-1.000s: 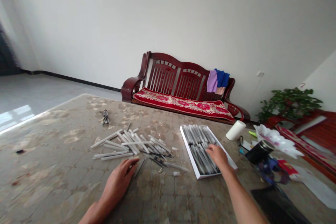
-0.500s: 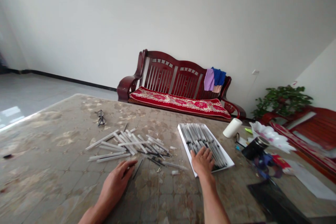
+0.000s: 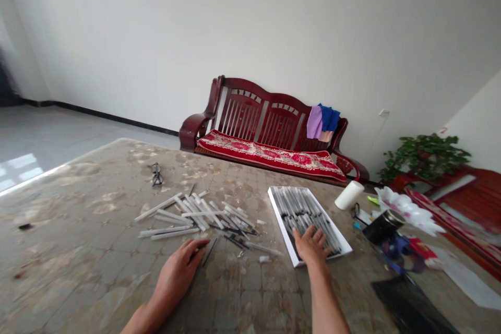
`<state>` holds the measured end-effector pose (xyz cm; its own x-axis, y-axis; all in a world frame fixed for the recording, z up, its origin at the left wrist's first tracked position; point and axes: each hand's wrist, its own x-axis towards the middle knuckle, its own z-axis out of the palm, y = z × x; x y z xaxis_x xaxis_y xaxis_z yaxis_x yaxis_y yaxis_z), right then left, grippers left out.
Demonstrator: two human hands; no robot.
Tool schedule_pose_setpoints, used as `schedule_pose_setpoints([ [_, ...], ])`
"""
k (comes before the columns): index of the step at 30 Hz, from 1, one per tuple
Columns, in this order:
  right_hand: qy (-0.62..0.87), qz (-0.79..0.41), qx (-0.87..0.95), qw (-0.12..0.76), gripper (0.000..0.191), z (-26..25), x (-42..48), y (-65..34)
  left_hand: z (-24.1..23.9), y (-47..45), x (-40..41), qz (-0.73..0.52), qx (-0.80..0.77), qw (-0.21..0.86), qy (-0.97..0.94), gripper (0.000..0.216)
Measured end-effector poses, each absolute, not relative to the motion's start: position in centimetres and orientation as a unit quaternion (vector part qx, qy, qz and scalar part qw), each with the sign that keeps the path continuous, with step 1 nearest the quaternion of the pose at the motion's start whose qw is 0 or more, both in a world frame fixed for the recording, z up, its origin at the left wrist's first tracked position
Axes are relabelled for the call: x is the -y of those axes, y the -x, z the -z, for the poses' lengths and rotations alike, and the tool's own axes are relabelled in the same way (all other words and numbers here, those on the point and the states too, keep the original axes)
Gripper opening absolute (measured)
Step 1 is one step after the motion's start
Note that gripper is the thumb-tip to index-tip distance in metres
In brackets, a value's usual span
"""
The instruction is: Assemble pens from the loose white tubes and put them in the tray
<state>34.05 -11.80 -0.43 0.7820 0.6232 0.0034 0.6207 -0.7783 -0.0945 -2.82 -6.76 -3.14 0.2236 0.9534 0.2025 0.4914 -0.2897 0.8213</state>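
Observation:
My right hand (image 3: 312, 246) lies palm down on the near part of a shallow white box (image 3: 282, 225), its fingers spread over the sticks. Rows of slim grey and black pen-like sticks (image 3: 297, 201) fill that box. My left hand (image 3: 178, 270) rests on the table with its fingers curled and thumb close to the index finger; whatever they hold, if anything, is hidden. Just beyond its fingertips lies a thin dark rod (image 3: 210, 252). Ahead of it is a loose pile of whitish translucent tubes (image 3: 199, 213) with several dark rods among them. A short white piece (image 3: 264, 259) lies between the hands.
Eyeglasses (image 3: 157, 174) lie at the far left of the patterned table (image 3: 97, 250). To the right are a white cylinder (image 3: 349, 195), a black cup (image 3: 383, 226), a white petal-shaped dish (image 3: 409, 209) and a black pouch (image 3: 410, 302). A wooden bench (image 3: 262, 115) stands behind.
The camera view has shifted slightly, moving everything a little to the right in the picture. My right hand stays on the sticks and my left hand keeps its place on the table.

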Motion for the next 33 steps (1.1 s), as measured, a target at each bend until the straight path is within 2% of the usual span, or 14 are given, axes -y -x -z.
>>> schedule_pose_setpoints([
  [4,0.931,0.037,0.349,0.101,0.078,0.2,12.2,-34.5,2.5,2.8,7.2,-0.392,-0.5,0.319,-0.703,0.026],
  [7,0.863,0.131,0.44,0.212,0.059,-0.6,12.6,-33.1,1.9,2.9,7.7,-0.399,-0.496,0.315,-0.704,0.025],
  [10,0.763,0.086,0.566,0.3,0.038,-1.5,12.8,-28.8,1.4,2.9,8.5,-0.357,-0.496,0.302,-0.732,0.027],
  [13,0.72,0.0,0.642,0.263,0.023,-2.0,12.5,-23.0,1.2,2.8,9.3,-0.295,-0.49,0.282,-0.77,0.028],
  [19,0.72,0.008,0.683,0.119,0.009,-2.0,10.8,-16.8,0.9,2.7,10.6,-0.216,-0.471,0.26,-0.815,0.026],
  [21,0.724,0.012,0.686,0.069,0.01,-2.2,10.2,-16.4,0.8,2.8,10.7,-0.214,-0.48,0.265,-0.809,0.025],
  [25,0.716,0.018,0.698,-0.02,0.026,-3.1,9.1,-15.4,0.6,3.4,10.0,-0.231,-0.524,0.272,-0.773,0.021],
  [29,0.712,0.002,0.702,-0.027,0.03,-3.5,8.1,-14.3,-0.1,4.8,8.1,-0.242,-0.576,0.223,-0.748,0.02],
  [33,0.71,-0.022,0.704,0.028,0.026,-3.3,7.8,-14.6,-1.0,6.0,5.6,-0.228,-0.606,0.153,-0.747,0.021],
])
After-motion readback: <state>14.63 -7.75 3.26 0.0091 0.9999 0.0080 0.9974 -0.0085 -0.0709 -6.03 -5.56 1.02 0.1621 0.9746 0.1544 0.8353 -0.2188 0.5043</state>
